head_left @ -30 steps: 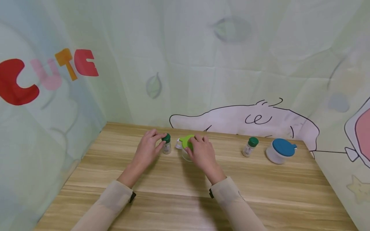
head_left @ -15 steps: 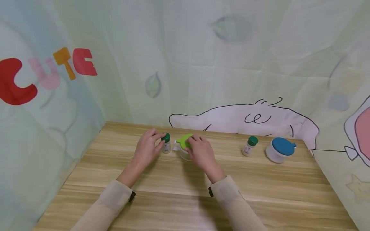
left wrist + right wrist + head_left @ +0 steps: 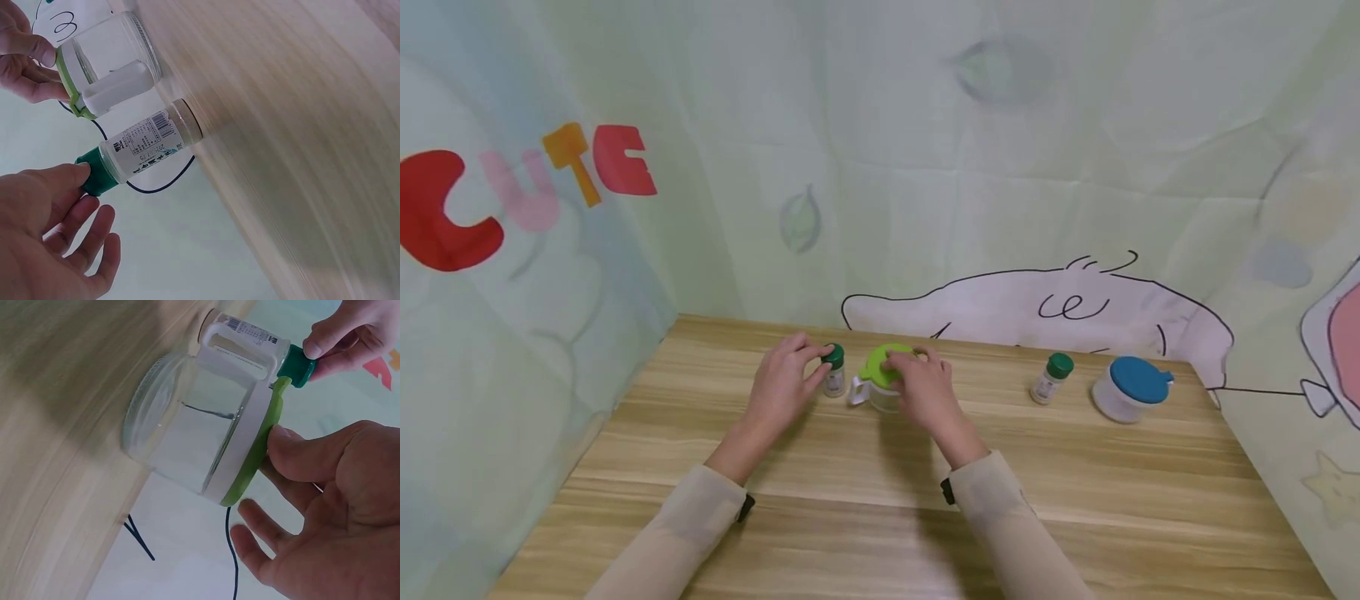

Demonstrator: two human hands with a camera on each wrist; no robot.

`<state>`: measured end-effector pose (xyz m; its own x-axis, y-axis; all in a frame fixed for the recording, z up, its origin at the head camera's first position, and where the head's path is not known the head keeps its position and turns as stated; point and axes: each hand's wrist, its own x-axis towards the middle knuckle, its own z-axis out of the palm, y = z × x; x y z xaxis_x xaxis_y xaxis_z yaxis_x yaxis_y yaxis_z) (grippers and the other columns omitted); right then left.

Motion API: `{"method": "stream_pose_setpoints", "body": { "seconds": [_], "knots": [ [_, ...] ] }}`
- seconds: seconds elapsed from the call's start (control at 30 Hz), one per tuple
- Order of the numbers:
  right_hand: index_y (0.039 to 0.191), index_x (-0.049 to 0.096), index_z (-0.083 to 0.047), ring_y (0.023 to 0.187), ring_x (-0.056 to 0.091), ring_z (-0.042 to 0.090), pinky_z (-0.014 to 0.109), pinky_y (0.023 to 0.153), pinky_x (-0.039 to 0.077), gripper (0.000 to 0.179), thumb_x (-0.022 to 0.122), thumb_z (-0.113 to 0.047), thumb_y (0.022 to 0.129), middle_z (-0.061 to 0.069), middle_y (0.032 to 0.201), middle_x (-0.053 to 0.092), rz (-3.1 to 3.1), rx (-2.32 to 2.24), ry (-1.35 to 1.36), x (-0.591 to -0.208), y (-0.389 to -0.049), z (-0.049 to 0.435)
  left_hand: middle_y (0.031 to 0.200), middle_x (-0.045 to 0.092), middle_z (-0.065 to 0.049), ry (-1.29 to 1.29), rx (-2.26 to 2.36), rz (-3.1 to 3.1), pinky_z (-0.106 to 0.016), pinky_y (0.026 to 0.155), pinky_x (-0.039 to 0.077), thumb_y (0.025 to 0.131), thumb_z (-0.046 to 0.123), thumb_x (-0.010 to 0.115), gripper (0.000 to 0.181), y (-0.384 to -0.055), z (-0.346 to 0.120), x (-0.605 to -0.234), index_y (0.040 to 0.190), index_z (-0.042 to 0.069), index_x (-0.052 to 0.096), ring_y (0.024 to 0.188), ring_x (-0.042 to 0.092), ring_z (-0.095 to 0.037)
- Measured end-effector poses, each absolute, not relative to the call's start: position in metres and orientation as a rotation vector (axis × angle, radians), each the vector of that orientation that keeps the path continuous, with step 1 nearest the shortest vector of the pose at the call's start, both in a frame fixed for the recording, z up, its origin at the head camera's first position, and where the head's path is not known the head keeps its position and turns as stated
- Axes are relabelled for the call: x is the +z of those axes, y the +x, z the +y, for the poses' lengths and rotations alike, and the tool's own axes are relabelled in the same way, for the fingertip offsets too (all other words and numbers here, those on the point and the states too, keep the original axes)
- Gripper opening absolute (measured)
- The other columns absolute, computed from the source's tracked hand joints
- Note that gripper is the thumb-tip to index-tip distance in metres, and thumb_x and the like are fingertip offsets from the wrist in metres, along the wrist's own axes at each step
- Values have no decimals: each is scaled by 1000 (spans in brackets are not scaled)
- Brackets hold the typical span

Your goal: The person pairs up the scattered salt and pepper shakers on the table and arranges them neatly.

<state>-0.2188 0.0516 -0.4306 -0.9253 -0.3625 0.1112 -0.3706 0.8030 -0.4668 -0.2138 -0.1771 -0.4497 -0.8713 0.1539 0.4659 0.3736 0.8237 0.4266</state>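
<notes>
In the head view my left hand (image 3: 781, 379) pinches the dark green cap of a small spice bottle (image 3: 147, 144) between thumb and forefinger. The bottle stands upright on the table, a printed label on its side. Just right of it is a clear glass jar (image 3: 187, 419) with a white handle and a light green lid (image 3: 880, 365). My right hand (image 3: 925, 387) holds this lid from above, the thumb on top and the fingers towards the far right side. The jar's handle (image 3: 119, 87) points at the bottle's side.
Further right on the wooden table (image 3: 850, 517) stand a second green-capped spice bottle (image 3: 1051, 379) and a white jar with a blue lid (image 3: 1138, 381). A printed cloth backdrop (image 3: 880, 167) rises behind the table's back edge.
The green-lidded jar has turned under my right hand, its handle swinging towards the front left. My right fingers have shifted on the lid. The left hand has kept its grip on the bottle cap.
</notes>
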Motion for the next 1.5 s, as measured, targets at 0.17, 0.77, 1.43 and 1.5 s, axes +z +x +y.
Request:
{"method": "stream_pose_setpoints", "body": {
  "seconds": [0.17, 0.77, 1.43, 1.5],
  "knots": [
    [126, 75, -6, 135, 55, 39, 56, 113, 47, 35, 71, 8, 94, 15, 147, 63, -2961, 744, 641, -429, -221, 51, 86, 57, -6, -392, -728, -2567, -38, 70, 42, 88, 7, 86, 27, -214, -176, -451, 114, 3, 81, 77, 50, -24],
    [124, 73, -5, 135, 55, 36, 55, 114, 45, 29, 79, -11, 96, 13, 142, 67, -2967, 789, 577, -432, -220, 46, 91, 63, -7, -380, -785, -2567, -39, 71, 46, 89, 9, 85, 25, -216, -174, -451, 113, 1, 81, 78, 56, -24],
    [117, 77, -8, 127, 58, 36, 54, 112, 48, 29, 75, 4, 91, 11, 133, 69, -2937, 754, 602, -433, -221, 47, 115, 76, -11, -390, -782, -2570, -55, 99, 54, 89, 11, 86, 21, -216, -174, -450, 107, 2, 80, 112, 70, -35],
    [117, 78, -9, 127, 58, 36, 54, 111, 48, 29, 75, 3, 91, 10, 133, 70, -2929, 728, 609, -434, -222, 47, 114, 76, -11, -392, -771, -2573, -54, 98, 55, 90, 11, 86, 21, -216, -174, -450, 108, 3, 80, 111, 70, -35]
  ]
}}
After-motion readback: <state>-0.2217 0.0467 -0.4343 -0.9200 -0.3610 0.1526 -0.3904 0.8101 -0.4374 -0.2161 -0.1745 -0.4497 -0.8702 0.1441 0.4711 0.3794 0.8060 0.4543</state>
